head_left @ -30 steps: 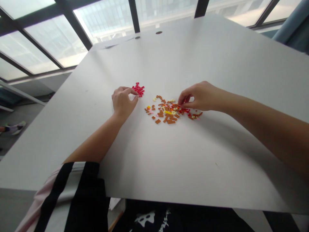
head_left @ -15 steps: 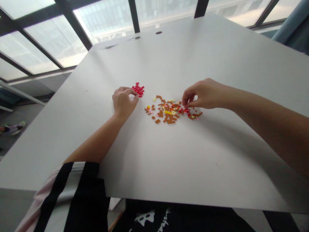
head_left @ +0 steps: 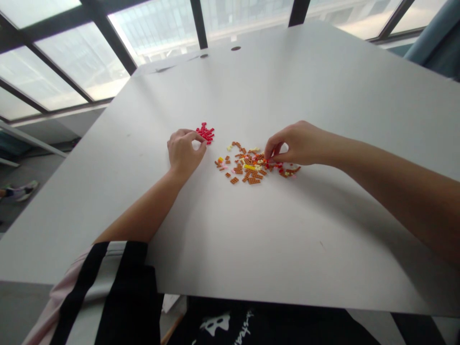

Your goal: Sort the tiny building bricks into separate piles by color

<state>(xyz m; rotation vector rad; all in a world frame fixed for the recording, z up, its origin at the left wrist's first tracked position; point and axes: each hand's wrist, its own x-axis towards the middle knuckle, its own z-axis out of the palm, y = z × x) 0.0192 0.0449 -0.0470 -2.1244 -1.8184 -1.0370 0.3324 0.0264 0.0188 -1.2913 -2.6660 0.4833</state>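
A small heap of red toy bricks (head_left: 205, 132) lies on the white table, just right of my left hand (head_left: 185, 149). That hand rests on the table with thumb and forefinger curled together at the edge of the red heap; whatever is between the tips is too small to make out. Nearer the middle spreads a mixed pile of toy bricks (head_left: 253, 175), mostly brown, with yellow, cream, pink, orange and red ones. My right hand (head_left: 287, 143) reaches into the right part of this pile, fingertips pinched down among red bricks. Its fingers hide what they touch.
The white table (head_left: 273, 235) reaches back to large windows (head_left: 154, 33). Two round holes sit near its far edge, one of them a dark cable hole (head_left: 235, 48). On the floor at far left a shoe (head_left: 23, 190) shows.
My right hand has shifted slightly left and down within the mixed pile, its fingers still pinched. The left hand has stayed beside the red bricks.
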